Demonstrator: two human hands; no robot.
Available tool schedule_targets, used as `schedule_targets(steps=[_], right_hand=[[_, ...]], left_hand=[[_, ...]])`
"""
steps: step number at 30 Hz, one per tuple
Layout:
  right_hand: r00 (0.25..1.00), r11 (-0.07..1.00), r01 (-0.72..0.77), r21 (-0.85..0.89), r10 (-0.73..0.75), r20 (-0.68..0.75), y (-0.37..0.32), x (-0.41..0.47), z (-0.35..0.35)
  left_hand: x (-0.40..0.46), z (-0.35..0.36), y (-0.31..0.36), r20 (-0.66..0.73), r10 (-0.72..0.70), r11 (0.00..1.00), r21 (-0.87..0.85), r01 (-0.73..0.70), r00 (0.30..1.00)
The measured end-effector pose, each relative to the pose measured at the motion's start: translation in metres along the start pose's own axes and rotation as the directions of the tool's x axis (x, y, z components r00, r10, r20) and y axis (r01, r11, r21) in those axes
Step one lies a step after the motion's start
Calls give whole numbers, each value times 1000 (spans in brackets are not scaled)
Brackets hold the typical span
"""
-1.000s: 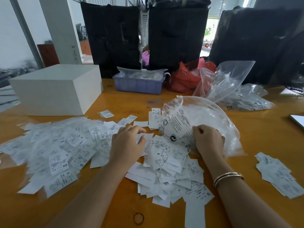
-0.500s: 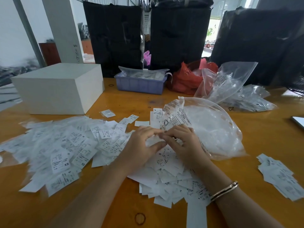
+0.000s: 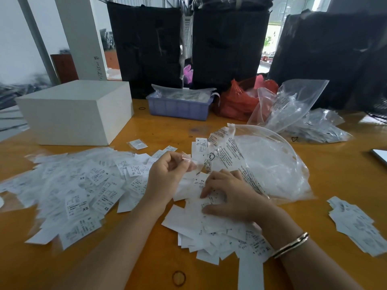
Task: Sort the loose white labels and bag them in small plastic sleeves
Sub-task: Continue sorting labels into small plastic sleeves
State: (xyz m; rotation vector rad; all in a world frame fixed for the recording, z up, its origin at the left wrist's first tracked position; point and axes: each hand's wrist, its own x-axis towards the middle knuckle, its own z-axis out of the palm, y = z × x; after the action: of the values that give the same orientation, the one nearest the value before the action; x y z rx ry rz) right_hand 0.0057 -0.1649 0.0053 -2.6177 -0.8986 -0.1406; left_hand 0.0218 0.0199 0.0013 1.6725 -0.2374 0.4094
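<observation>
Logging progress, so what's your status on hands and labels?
Left hand raised, fingers pinching a small clear sleeve. Right hand flat on loose labels. Nothing blocking.

Size marks on the white labels

Left of the raised left hand [image 3: 167, 176], bagged labels [image 3: 77, 204] read "XS" and "S"; a label [image 3: 201, 147] just beyond it reads "XL". Labels under the right hand [image 3: 232, 195] show "S", "XS", "XL". The clear bag [image 3: 268, 164] print is illegible.
</observation>
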Motion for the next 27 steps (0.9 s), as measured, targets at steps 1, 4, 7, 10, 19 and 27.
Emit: schedule_targets(steps=[1,4,7,10,19,27], right_hand=[[1000,999,-16,29,17,-9,-1,0,0],[988,954,-107,279,132,-74,-7,-1,2],[962,811,-81,579,216,-167,-12,-1,0],[893,600,18,800,351,-283,-12,0,0],[706,488,201,849,529,-471,-6,0,-2],[704,436,266,860,521,-482,-6,0,-1]], left_hand=[[0,0,0,2,-3,1000,-2,3,1000],[0,0,0,13,18,1000,24,-19,1000],[0,0,0,17,35,997,65,-36,999],[1,-1,-2,27,67,990,126,-70,997],[-6,4,-1,167,255,902,315,-296,952],[-7,3,1,192,296,868,356,-347,936]])
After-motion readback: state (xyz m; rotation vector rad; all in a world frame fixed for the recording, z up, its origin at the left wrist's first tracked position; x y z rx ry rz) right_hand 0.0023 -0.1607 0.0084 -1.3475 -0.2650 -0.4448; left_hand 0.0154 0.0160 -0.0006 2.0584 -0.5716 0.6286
